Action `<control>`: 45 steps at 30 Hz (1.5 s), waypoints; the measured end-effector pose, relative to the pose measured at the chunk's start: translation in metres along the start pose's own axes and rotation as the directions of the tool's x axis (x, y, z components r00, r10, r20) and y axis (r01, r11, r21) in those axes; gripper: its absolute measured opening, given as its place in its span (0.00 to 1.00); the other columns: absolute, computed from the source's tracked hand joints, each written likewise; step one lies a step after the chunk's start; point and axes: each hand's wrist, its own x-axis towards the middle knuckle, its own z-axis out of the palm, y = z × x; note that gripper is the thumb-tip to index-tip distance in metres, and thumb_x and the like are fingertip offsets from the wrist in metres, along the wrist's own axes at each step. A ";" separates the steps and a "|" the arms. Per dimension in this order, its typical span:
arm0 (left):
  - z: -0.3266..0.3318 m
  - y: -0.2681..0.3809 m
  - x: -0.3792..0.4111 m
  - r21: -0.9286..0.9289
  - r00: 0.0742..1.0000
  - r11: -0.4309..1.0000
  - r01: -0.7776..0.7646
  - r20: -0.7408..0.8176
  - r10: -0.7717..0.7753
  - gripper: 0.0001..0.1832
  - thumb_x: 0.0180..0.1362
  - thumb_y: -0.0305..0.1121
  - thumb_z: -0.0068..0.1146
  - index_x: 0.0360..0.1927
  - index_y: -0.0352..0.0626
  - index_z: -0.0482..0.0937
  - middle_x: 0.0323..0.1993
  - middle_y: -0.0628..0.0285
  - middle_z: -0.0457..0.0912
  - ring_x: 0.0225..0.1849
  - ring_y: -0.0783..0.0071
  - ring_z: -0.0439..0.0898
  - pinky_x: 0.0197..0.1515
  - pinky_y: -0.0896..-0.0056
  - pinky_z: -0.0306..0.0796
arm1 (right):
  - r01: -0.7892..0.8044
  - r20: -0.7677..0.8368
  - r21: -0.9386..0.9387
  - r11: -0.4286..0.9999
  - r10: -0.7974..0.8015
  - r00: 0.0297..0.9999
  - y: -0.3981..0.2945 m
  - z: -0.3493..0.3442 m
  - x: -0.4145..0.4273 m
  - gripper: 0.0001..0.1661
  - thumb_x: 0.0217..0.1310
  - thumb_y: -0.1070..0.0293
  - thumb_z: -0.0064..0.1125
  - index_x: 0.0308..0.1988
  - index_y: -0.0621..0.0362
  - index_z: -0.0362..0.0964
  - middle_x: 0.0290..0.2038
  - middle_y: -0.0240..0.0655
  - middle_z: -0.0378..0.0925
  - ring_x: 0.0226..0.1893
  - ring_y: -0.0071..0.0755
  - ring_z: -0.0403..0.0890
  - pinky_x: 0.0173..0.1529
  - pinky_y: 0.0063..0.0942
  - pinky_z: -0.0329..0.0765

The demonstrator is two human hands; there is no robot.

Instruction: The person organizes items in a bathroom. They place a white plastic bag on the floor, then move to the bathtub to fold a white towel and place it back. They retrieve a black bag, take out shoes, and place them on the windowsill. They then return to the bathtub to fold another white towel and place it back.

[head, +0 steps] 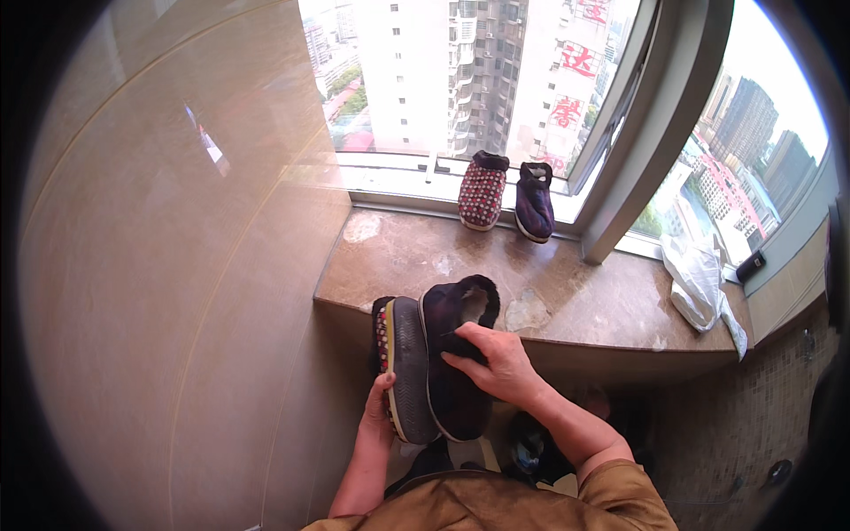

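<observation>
My left hand [380,405] holds a polka-dotted shoe [383,345] with a black fur collar, turned on its side so its grey sole [412,372] faces a dark shoe. That dark fur-lined shoe [453,391] is pinched near its opening by my right hand [495,358]; its pale lining shows. The two shoes touch side by side, in front of the stone window ledge. On the ledge by the window, a second polka-dotted shoe [483,192] and a second dark shoe [534,202] lean against the frame with a small gap between them.
The stone ledge [412,252] runs below the windows. A white plastic bag [697,285] hangs over its front edge at the right, near a small black object [751,267]. A tiled wall [199,299] stands at the left. Dark items, partly hidden, lie below the ledge.
</observation>
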 end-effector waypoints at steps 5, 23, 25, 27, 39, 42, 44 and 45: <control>-0.006 0.036 0.012 0.157 0.987 0.979 -0.129 -0.079 0.142 0.32 0.47 0.48 0.65 0.54 0.39 0.75 0.43 0.58 0.82 0.42 0.67 0.82 0.48 0.66 0.76 | 0.000 0.162 -0.110 0.994 0.018 0.987 0.045 0.032 0.037 0.17 0.56 0.64 0.65 0.41 0.60 0.70 0.29 0.47 0.78 0.30 0.51 0.81 0.33 0.37 0.76; -0.006 0.072 0.025 0.107 0.926 0.924 -0.368 -0.054 0.375 0.40 0.49 0.51 0.61 0.57 0.26 0.66 0.49 0.42 0.77 0.49 0.48 0.80 0.53 0.47 0.76 | 0.217 0.554 0.540 -0.813 0.537 0.636 0.157 0.080 0.298 0.10 0.70 0.71 0.41 0.33 0.60 0.67 0.21 0.34 0.73 0.19 0.29 0.77 0.27 0.25 0.83; -0.004 0.068 0.023 0.112 0.927 0.926 -0.360 -0.067 0.369 0.41 0.48 0.50 0.61 0.57 0.26 0.66 0.49 0.42 0.77 0.49 0.49 0.80 0.53 0.48 0.76 | 0.317 0.522 0.473 -0.822 0.551 0.651 0.162 0.086 0.328 0.13 0.72 0.69 0.38 0.34 0.60 0.68 0.21 0.33 0.76 0.18 0.28 0.79 0.26 0.25 0.84; 0.002 0.063 0.023 0.096 0.932 0.933 -0.346 -0.076 0.353 0.40 0.48 0.49 0.61 0.57 0.27 0.66 0.49 0.43 0.77 0.50 0.50 0.79 0.54 0.49 0.75 | 0.409 0.497 0.442 -0.798 0.598 0.630 0.187 0.093 0.361 0.14 0.72 0.67 0.36 0.37 0.61 0.68 0.22 0.34 0.77 0.19 0.30 0.80 0.27 0.27 0.85; 0.011 0.054 0.027 0.054 0.959 0.964 -0.260 -0.104 0.264 0.37 0.50 0.43 0.61 0.58 0.26 0.66 0.52 0.45 0.76 0.52 0.52 0.79 0.56 0.52 0.74 | 0.372 0.548 0.585 -0.721 0.689 0.475 0.224 0.166 0.431 0.24 0.72 0.62 0.38 0.63 0.54 0.50 0.35 0.45 0.74 0.26 0.34 0.81 0.28 0.32 0.87; 0.012 0.061 0.031 0.067 0.973 0.974 -0.215 -0.072 0.220 0.37 0.49 0.43 0.61 0.58 0.26 0.66 0.51 0.45 0.77 0.52 0.52 0.79 0.57 0.53 0.73 | 0.371 0.518 0.636 -0.677 0.730 0.446 0.205 0.171 0.428 0.22 0.71 0.65 0.39 0.59 0.63 0.50 0.35 0.46 0.74 0.26 0.35 0.81 0.28 0.32 0.87; 0.012 0.063 0.037 0.130 0.968 0.963 -0.235 -0.057 0.244 0.40 0.48 0.46 0.60 0.59 0.26 0.66 0.52 0.44 0.76 0.53 0.51 0.79 0.57 0.51 0.73 | 0.355 0.515 0.625 -0.695 0.709 0.482 0.204 0.168 0.436 0.22 0.72 0.65 0.39 0.58 0.63 0.49 0.35 0.46 0.74 0.26 0.35 0.81 0.29 0.31 0.87; 0.011 0.062 0.039 0.160 0.967 0.958 -0.239 -0.050 0.250 0.41 0.47 0.48 0.60 0.59 0.26 0.66 0.52 0.43 0.76 0.53 0.51 0.78 0.57 0.50 0.73 | 0.337 0.520 0.627 -0.702 0.700 0.491 0.209 0.170 0.442 0.22 0.72 0.64 0.39 0.58 0.63 0.49 0.35 0.45 0.75 0.26 0.35 0.81 0.29 0.31 0.87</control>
